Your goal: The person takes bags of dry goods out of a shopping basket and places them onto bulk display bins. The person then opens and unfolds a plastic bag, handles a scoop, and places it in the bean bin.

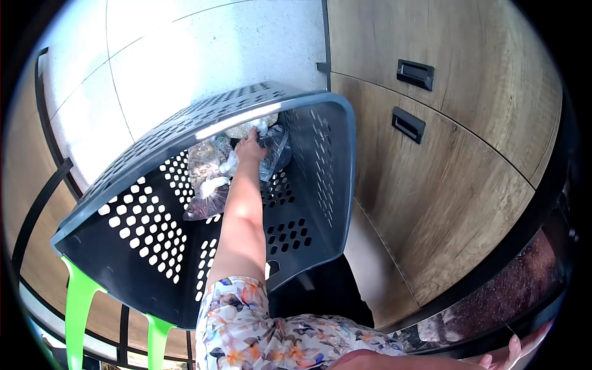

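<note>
My left hand (250, 149) reaches deep into a dark grey perforated basket (345, 148), its fingers bent against a clear plastic bag (276, 148) at the far end. Beside that hand, on its left, are bags with brownish and dark contents (206, 166), with whitish knotted plastic near them. A pale, speckled bundle (243, 129) lies just beyond the fingertips. At the lower right edge of the view is my right hand (510, 353), partly cut off, its visible fingers apart and nothing seen in them.
Wood-grain cabinet doors with black recessed handles (415, 74) stand on the right. Bright green legs or handles (80, 308) extend from the basket's near left side. Pale floor tiles (166, 55) show beyond it. A black-framed curved wooden piece (37, 185) is at the left.
</note>
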Available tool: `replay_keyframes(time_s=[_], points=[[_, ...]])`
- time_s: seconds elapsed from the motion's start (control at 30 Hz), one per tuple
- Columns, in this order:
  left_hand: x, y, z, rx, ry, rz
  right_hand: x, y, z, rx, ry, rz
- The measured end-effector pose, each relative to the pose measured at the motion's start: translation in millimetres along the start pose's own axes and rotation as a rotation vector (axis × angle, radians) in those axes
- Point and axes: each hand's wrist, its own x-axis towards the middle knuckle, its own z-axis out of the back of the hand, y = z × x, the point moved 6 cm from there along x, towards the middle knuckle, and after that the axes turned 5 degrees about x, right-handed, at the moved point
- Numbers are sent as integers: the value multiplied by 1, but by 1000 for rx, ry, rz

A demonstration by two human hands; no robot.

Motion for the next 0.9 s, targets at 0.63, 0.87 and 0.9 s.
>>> replay_keyframes(time_s=[0.63,0.87,0.9], points=[[8,-18,-20,-144,11,9,3,-5,-2,-31,20,-2],[16,-20,-14,-96,19,6,-5,-7,3,-45,23,2],[22,-19,-17,-86,37,-6,-5,-7,2,-48,23,1]])
